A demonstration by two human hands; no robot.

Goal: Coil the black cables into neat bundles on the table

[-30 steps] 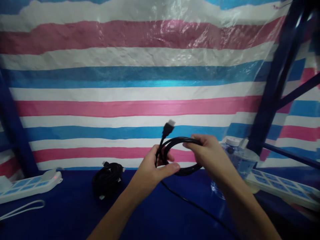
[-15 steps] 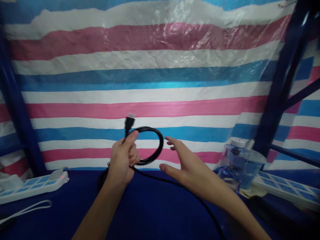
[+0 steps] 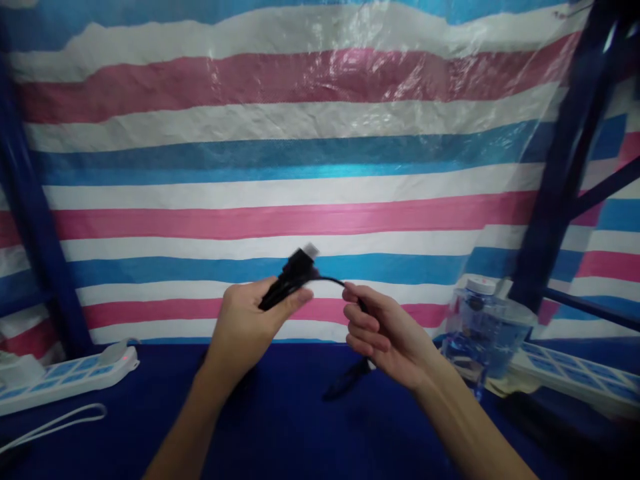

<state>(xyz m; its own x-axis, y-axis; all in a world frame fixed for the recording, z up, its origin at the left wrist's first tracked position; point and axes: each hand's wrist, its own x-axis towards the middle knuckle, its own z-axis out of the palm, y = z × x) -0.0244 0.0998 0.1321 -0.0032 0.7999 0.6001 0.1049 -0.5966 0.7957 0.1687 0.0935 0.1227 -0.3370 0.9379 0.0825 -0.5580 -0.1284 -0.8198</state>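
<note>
My left hand [image 3: 250, 320] is closed round a black cable [image 3: 287, 285] gathered into a bundle. A black plug [image 3: 303, 259] with a pale metal end, HDMI-like in shape, sticks up from that bundle, slightly blurred. Between thumb and forefinger, my right hand [image 3: 377, 327] pinches a length of the same cable running across from the left hand. Below the right hand hangs another dark part of the cable [image 3: 347, 380], with a small pale tip near the palm; blur hides its exact shape.
White power strips stand at the left [image 3: 75, 377] and right [image 3: 575, 373] of the dark blue table [image 3: 300, 440]. A clear bottle [image 3: 470, 320] and a plastic cup [image 3: 507, 333] are at the right. A white cord [image 3: 60, 423] lies front left. Behind hangs a striped tarp [image 3: 310, 220].
The open cable loop has become a tighter bundle in my left hand, with the plug tilted rightward. My right hand, spread before, now pinches the cable.
</note>
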